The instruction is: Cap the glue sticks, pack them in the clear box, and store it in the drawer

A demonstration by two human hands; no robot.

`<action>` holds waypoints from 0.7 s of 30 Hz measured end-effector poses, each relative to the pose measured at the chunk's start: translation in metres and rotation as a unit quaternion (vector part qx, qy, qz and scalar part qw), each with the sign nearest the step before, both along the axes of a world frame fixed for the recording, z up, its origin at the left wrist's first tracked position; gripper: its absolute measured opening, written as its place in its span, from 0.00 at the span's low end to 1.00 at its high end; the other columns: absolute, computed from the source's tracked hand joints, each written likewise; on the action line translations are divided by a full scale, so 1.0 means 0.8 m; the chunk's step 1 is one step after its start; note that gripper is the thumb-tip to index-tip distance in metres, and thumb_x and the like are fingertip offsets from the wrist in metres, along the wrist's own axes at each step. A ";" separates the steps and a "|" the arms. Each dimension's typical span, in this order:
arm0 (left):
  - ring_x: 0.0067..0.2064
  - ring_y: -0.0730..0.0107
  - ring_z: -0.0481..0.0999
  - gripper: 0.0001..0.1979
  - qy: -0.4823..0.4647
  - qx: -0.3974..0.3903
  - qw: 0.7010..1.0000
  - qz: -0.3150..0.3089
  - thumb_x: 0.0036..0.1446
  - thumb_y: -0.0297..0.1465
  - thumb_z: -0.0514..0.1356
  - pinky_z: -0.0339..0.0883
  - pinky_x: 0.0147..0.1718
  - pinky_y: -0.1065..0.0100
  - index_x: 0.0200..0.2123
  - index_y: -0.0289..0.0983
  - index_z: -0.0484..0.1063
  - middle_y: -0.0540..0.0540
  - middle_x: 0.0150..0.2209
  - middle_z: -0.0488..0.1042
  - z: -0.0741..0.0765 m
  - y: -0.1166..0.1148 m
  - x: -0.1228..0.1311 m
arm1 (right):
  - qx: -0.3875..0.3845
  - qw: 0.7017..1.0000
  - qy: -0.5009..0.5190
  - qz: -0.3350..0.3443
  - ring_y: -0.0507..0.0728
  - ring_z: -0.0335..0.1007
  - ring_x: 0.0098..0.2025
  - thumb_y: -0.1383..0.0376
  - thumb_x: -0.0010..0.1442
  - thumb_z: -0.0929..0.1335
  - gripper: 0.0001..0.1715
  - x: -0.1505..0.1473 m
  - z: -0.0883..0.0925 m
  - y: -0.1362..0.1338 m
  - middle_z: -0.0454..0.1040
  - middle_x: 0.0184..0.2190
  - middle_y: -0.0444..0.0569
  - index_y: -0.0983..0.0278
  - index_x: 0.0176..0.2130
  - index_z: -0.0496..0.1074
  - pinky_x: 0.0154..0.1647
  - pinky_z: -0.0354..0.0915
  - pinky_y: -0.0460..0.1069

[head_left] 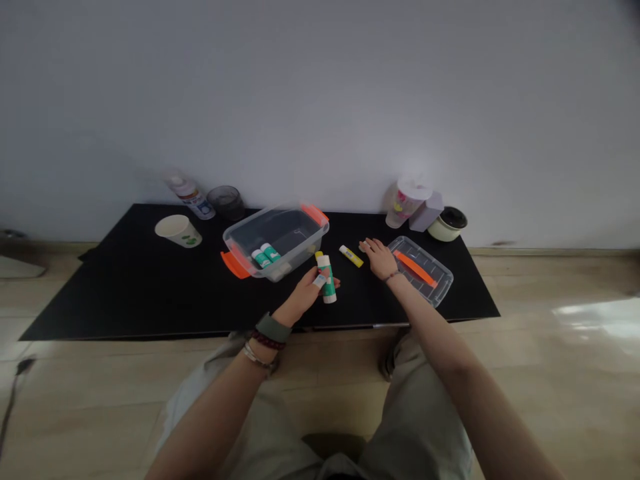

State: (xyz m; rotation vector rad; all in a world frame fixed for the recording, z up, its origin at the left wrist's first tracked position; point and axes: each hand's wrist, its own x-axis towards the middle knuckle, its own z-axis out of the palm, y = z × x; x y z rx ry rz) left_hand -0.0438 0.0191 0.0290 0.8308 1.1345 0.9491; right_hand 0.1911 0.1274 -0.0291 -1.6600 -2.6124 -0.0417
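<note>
Gripping a white glue stick with a green label (327, 283), the left hand (303, 298) curls its fingers around the stick's middle and holds it nearly upright, tilted slightly, over the front of the black worktop (150, 300). A small yellow end shows at the stick's top, and a small white patch sits by the fingers, but both are too small to identify. Cloth and beaded bands circle the left wrist.

The right hand (380, 260) lies open and palm down on the worktop, fingers spread and gripping nothing. Its fingertips are just beside a yellow glue stick (351, 256), which lies flat between the two hands.

Left of the held stick and almost touching the hand stands a clear plastic box (295, 230) with orange handles, and two green-and-white glue sticks (265, 255) lie inside it. Right of the right wrist, a clear plastic lid (425, 283) with an orange strip (415, 269) lies flat on the worktop.

Along the back edge stand a spray can (190, 197), a dark glass (225, 202), a plastic cup (403, 207), a lilac box (426, 212) and a cream pot with a black lid (447, 224). A paper cup (178, 231) lies on its side at the back left.
</note>
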 end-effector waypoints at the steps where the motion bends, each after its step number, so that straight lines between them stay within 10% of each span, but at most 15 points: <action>1: 0.42 0.57 0.81 0.22 0.002 0.000 1.000 0.000 0.55 0.47 0.64 0.74 0.45 0.57 0.39 0.34 0.67 0.39 0.39 0.80 0.001 0.000 -0.001 | -0.001 1.000 -0.005 0.000 0.63 0.53 0.64 0.76 0.64 0.58 0.31 0.002 -0.003 0.003 0.63 0.64 0.57 0.64 0.64 0.63 0.56 0.60 0.55; 9: 0.40 0.58 0.81 0.26 0.025 0.002 1.000 -0.007 0.52 0.52 0.64 0.72 0.43 0.59 0.37 0.35 0.66 0.42 0.35 0.79 -0.004 0.002 -0.003 | -0.003 1.000 -0.001 -0.029 0.63 0.59 0.55 0.70 0.68 0.59 0.21 0.000 -0.012 0.007 0.69 0.54 0.60 0.65 0.55 0.71 0.50 0.59 0.54; 14: 0.35 0.62 0.80 0.28 0.050 0.028 0.998 -0.011 0.50 0.55 0.63 0.71 0.40 0.60 0.36 0.36 0.67 0.47 0.30 0.77 -0.011 0.003 -0.004 | -0.044 0.958 0.260 -0.108 0.62 0.65 0.53 0.67 0.63 0.66 0.17 -0.017 0.003 0.005 0.73 0.50 0.59 0.67 0.51 0.71 0.52 0.62 0.55; 21: 0.28 0.74 0.74 0.31 0.024 0.029 0.999 -0.019 0.45 0.58 0.64 0.73 0.36 0.66 0.35 0.36 0.66 0.54 0.25 0.70 0.000 0.002 0.004 | -0.369 0.549 0.738 -0.135 0.54 0.76 0.40 0.49 0.54 0.74 0.23 -0.071 0.041 -0.037 0.79 0.40 0.50 0.62 0.40 0.71 0.38 0.69 0.47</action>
